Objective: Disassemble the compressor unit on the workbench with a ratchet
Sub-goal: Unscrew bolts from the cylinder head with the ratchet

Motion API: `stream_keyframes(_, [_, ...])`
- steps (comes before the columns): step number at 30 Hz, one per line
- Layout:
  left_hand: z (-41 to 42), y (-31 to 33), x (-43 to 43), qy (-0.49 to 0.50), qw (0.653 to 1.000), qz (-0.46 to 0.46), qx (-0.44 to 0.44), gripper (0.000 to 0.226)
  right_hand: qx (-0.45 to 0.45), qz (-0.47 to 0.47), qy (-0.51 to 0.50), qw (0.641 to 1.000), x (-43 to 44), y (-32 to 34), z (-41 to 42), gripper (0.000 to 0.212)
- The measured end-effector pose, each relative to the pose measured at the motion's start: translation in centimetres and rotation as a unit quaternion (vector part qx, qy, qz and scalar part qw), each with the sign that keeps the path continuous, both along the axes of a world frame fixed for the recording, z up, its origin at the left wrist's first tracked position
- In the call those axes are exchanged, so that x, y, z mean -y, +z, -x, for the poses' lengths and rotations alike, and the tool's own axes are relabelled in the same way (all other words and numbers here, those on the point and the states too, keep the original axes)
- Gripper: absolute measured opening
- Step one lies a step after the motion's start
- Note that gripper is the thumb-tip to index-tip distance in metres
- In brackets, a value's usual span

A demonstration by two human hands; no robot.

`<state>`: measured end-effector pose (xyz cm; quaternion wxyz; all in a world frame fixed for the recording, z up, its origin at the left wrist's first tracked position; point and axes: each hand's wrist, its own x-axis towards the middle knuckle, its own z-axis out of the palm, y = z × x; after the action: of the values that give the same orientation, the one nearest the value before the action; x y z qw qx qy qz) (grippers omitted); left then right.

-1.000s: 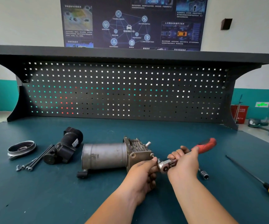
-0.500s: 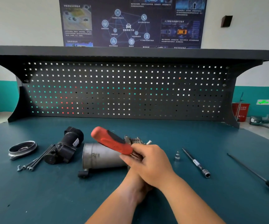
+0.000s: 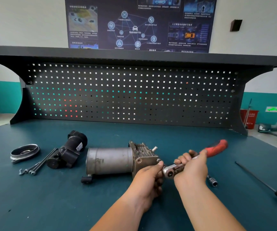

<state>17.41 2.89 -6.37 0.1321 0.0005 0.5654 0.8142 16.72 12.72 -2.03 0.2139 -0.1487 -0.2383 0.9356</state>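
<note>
The compressor unit (image 3: 117, 160), a grey metal cylinder with a finned block at its right end, lies on its side on the dark green workbench (image 3: 51, 205). My left hand (image 3: 148, 179) grips the front right corner of the block, thumb by a bolt. My right hand (image 3: 191, 167) holds the ratchet (image 3: 172, 170) by its shaft. The ratchet head sits just right of the block, and the red handle (image 3: 216, 147) points up to the right.
A black removed part (image 3: 67, 152), a metal ring (image 3: 25, 151) and several long bolts (image 3: 37, 165) lie left of the compressor. An extension bar (image 3: 211, 180) lies behind my right wrist. A yellow-handled screwdriver (image 3: 267, 187) lies at the right. A pegboard back panel (image 3: 134, 94) stands behind.
Half a second ago my right hand had the ratchet swung over the compressor, handle pointing left. Now the handle points right again, as it did a second ago.
</note>
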Motion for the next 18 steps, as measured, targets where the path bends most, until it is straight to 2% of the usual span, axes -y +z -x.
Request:
stream_keyframes(2, [-0.1,0.1,0.0,-0.005,1.000,-0.003,0.001,0.031,0.017,0.006,0.004,1.000,-0.3,-0.1,0.2,0.046])
stream_keyframes(4, [-0.3,0.1,0.0,-0.006,1.000,-0.009,0.001,0.030,0.008,-0.046,0.006,0.999,-0.1,0.0,0.1,0.046])
stream_keyframes(6, [-0.4,0.2,0.0,-0.009,1.000,-0.007,0.005,0.028,-0.017,-0.143,-0.006,0.990,0.2,0.4,0.0,0.043])
stream_keyframes(8, [-0.2,0.2,-0.1,-0.012,1.000,-0.001,0.004,0.027,-0.070,-0.271,-0.026,0.960,1.0,0.6,-0.3,0.041])
stream_keyframes(10, [-0.2,-0.1,0.0,-0.019,1.000,0.005,-0.001,0.025,-0.152,-0.407,-0.035,0.900,1.7,0.2,-0.8,0.038])
stream_keyframes(11, [-0.2,-0.1,0.2,-0.025,1.000,0.005,-0.011,0.022,-0.191,-0.481,-0.035,0.855,2.0,0.0,-1.0,0.036])
stream_keyframes(13, [-0.7,0.0,0.0,-0.044,0.998,-0.023,-0.037,0.018,-0.240,-0.626,-0.028,0.741,2.6,-0.6,-1.3,0.039])
stream_keyframes(14, [-1.1,0.6,-0.4,-0.032,0.995,-0.075,-0.052,0.015,-0.243,-0.696,-0.025,0.676,2.9,-0.9,-1.3,0.042])
stream_keyframes(15, [-1.6,1.6,-0.7,0.024,0.986,-0.142,-0.083,0.007,-0.234,-0.754,-0.032,0.613,3.1,-1.1,-1.3,0.040])
stream_keyframes(16, [-1.3,2.7,-0.7,0.139,0.959,-0.231,-0.092,0.008,-0.226,-0.791,-0.041,0.567,3.4,-1.2,-1.2,0.037])
stream_keyframes(17, [-0.7,3.6,-0.7,0.205,0.914,-0.340,-0.079,0.018,-0.221,-0.805,-0.043,0.549,3.6,-1.3,-1.2,0.036])
stream_keyframes(18, [-1.0,3.6,-0.2,0.171,0.913,-0.367,-0.058,0.016,-0.219,-0.798,-0.039,0.560,3.7,-1.4,-1.1,0.041])
